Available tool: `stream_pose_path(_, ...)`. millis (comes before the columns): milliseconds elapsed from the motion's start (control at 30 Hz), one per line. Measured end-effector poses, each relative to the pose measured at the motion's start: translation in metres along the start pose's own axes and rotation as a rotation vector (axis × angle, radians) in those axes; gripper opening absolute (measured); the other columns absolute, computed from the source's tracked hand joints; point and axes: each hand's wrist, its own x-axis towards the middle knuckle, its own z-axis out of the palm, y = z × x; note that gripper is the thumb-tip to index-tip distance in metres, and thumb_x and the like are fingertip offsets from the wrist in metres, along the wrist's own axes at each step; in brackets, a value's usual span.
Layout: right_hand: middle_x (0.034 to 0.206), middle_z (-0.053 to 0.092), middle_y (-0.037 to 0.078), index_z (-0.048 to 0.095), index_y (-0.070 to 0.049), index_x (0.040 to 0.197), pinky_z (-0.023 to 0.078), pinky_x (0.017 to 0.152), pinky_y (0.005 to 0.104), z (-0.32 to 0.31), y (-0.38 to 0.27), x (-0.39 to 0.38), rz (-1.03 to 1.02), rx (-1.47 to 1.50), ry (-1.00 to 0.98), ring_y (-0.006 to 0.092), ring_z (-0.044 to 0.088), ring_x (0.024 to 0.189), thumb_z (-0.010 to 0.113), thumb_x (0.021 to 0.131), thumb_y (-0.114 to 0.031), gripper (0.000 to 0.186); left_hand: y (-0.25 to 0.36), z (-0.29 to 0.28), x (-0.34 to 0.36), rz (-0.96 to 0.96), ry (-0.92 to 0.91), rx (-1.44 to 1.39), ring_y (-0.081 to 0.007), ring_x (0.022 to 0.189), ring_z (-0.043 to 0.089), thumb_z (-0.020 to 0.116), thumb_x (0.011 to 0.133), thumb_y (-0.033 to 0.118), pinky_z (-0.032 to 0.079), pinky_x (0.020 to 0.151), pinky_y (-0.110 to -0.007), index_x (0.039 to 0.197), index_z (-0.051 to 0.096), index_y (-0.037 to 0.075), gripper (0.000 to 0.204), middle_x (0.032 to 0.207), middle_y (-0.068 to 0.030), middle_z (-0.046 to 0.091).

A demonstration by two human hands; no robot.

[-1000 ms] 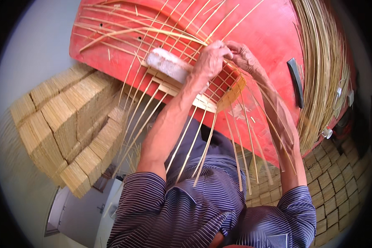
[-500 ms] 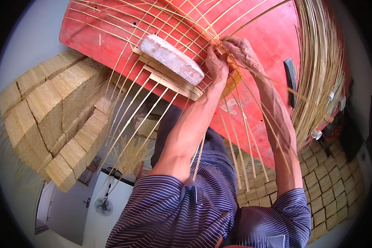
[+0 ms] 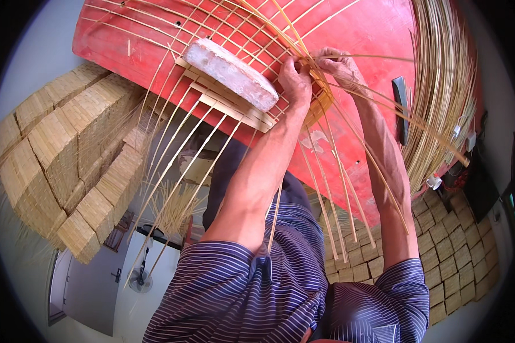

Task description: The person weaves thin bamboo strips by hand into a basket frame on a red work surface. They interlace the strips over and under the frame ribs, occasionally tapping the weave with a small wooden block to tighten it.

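An open lattice of thin bamboo strips point(image 3: 234, 28) lies on a red tabletop point(image 3: 377, 28). At its right edge my left hand point(image 3: 295, 79) pinches the strips beside a curved yellowish band point(image 3: 320, 108). Close against it, my right hand point(image 3: 339, 64) has its fingers closed on a bamboo strip point(image 3: 383, 57) that runs off to the right. The exact spot between the fingertips is partly hidden. A pale stone block point(image 3: 232, 74) rests on the lattice, next to flat wide slats point(image 3: 234, 110). Loose strip ends point(image 3: 343, 183) hang over the table's near edge.
A thick bundle of long strips point(image 3: 440, 86) lies along the right side, with a dark narrow tool point(image 3: 400, 108) beside it. Stacked blocks of woven-looking pieces stand at left point(image 3: 57, 137) and at lower right point(image 3: 458, 257). A fan point(image 3: 140, 280) stands at lower left.
The long strip at my right hand has swung from pointing up and right to lying nearly level toward the right. My hands stay together at the lattice edge; the whole view shifts slightly.
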Motion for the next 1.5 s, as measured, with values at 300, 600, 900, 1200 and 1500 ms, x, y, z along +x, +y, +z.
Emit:
stream_pose_path(300, 0.096, 0.072, 0.006, 0.071, 0.001, 0.108, 0.051, 0.089, 0.0341, 0.007, -0.002, 0.001, -0.127, -0.015, 0.007, 0.0167, 0.065, 0.094, 0.064, 0.09, -0.011, 0.022, -0.001, -0.001, 0.008, -0.048, -0.012, -0.013, -0.0225, 0.082, 0.07, 0.077, 0.083, 0.008, 0.054, 0.073, -0.037, 0.102, 0.067, 0.0, 0.023, 0.088, -0.0111, 0.073)
stream_pose_path(600, 0.091, 0.073, 0.007, 0.07, -0.001, 0.11, 0.053, 0.083, 0.0329, 0.031, -0.002, -0.005, -0.125, -0.343, 0.015, 0.0143, 0.066, 0.089, 0.062, 0.092, -0.009, 0.021, -0.009, -0.014, 0.008, -0.131, -0.128, -0.113, -0.0237, 0.081, 0.069, 0.069, 0.088, 0.004, 0.055, 0.072, -0.038, 0.111, 0.054, 0.0, 0.027, 0.094, -0.0143, 0.072)
stream_pose_path(900, 0.097, 0.073, 0.008, 0.07, -0.003, 0.114, 0.053, 0.084, 0.0349, 0.028, -0.011, -0.004, -0.143, -0.349, 0.0, 0.0169, 0.066, 0.094, 0.065, 0.094, -0.017, 0.025, 0.015, -0.032, 0.038, -0.246, -0.094, 0.183, -0.0284, 0.089, 0.068, 0.064, 0.083, 0.009, 0.054, 0.082, -0.039, 0.111, 0.055, -0.003, 0.032, 0.097, -0.0169, 0.069)
stream_pose_path(1200, 0.1, 0.069, 0.005, 0.067, -0.001, 0.118, 0.053, 0.087, 0.0339, 0.03, -0.005, -0.001, -0.06, -0.25, -0.065, 0.0146, 0.063, 0.097, 0.065, 0.093, -0.013, 0.028, 0.032, -0.08, 0.152, -0.208, -0.347, -0.326, -0.0168, 0.092, 0.061, 0.069, 0.08, 0.009, 0.052, 0.078, -0.033, 0.126, 0.057, 0.004, 0.048, 0.106, -0.0083, 0.062)
stream_pose_path(1500, 0.117, 0.07, 0.01, 0.062, -0.002, 0.13, 0.051, 0.097, 0.0386, 0.025, -0.008, -0.005, -0.043, -0.192, -0.097, 0.0212, 0.064, 0.11, 0.062, 0.091, -0.007, 0.039, 0.09, -0.097, 0.183, 0.813, -0.572, 0.882, -0.0334, 0.103, 0.058, 0.06, 0.083, 0.006, 0.048, 0.086, -0.047, 0.097, 0.07, 0.008, 0.017, 0.104, -0.0101, 0.06)
